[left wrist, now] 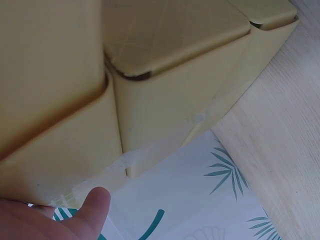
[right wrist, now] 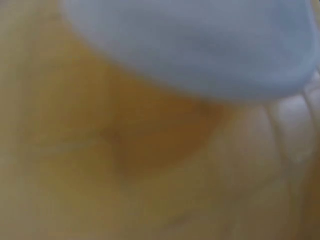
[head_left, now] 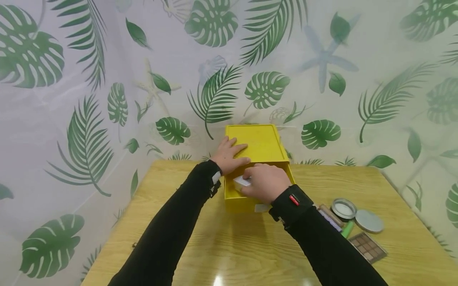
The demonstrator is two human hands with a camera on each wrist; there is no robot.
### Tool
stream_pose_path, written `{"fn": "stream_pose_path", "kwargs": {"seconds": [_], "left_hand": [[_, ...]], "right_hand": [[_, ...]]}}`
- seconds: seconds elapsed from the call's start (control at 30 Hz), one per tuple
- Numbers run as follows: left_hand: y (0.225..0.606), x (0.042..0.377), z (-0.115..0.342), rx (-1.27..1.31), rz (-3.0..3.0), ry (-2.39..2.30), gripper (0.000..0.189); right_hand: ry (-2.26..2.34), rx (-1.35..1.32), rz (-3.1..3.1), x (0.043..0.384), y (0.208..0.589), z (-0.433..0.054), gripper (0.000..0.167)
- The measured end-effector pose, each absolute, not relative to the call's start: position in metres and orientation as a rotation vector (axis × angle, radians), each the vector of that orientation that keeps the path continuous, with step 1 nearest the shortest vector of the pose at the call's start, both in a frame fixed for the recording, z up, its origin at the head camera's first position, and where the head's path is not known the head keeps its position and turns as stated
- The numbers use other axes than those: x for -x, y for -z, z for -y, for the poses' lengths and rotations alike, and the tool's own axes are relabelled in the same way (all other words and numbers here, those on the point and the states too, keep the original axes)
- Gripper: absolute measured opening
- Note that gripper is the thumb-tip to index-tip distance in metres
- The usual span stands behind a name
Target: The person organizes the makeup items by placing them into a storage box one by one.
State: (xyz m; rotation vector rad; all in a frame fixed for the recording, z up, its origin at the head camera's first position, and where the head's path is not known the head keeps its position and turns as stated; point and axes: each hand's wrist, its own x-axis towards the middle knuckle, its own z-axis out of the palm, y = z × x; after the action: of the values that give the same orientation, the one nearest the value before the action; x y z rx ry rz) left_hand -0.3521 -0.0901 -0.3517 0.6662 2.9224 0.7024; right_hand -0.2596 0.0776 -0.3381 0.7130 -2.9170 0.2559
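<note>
A yellow drawer box (head_left: pixel 255 141) stands at the back of the table, its front drawer (head_left: pixel 239 205) pulled out. My left hand (head_left: pixel 230 157) rests on the top left of the box, fingers spread. In the left wrist view, that hand's thumb (left wrist: pixel 95 212) is at the edge of the box. Inside the drawer, my right hand (head_left: pixel 267 182) grips a white, smooth-sided object (head_left: pixel 241 182), partly covered by the fingers. Close up in the right wrist view, the white object (right wrist: pixel 200 50) is blurred above the drawer's yellow floor; its kind cannot be told.
On the right of the table lie a round open container (head_left: pixel 344 209), a grey disc (head_left: pixel 369 221), a green tube (head_left: pixel 347 229), a brown-panned palette (head_left: pixel 368 247) and several slim sticks, partly behind the right sleeve. A leaf-patterned sheet (head_left: pixel 143 99) hangs behind the table.
</note>
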Motion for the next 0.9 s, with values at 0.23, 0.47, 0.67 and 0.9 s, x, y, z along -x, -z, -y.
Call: {"fn": "stream_pose_path", "kwargs": {"seconds": [0.23, 0.47, 0.67, 0.9], "left_hand": [[0.351, 0.351, 0.089, -0.678, -2.922, -0.718, 0.064], [0.349, 0.351, 0.089, -0.661, -2.924, -0.703, 0.065], [0.347, 0.352, 0.089, -0.650, -2.928, -0.715, 0.066], [0.351, 0.351, 0.089, -0.669, -2.926, -0.722, 0.066]], "right_hand": [[-0.129, -0.668, 2.888, 0.262, 0.337, -0.062, 0.028], [-0.039, -0.623, 2.895, 0.259, 0.333, -0.051, 0.044], [-0.033, -0.621, 2.881, 0.257, 0.332, -0.045, 0.047], [-0.042, -0.640, 2.912, 0.253, 0.337, -0.044, 0.035]]}}
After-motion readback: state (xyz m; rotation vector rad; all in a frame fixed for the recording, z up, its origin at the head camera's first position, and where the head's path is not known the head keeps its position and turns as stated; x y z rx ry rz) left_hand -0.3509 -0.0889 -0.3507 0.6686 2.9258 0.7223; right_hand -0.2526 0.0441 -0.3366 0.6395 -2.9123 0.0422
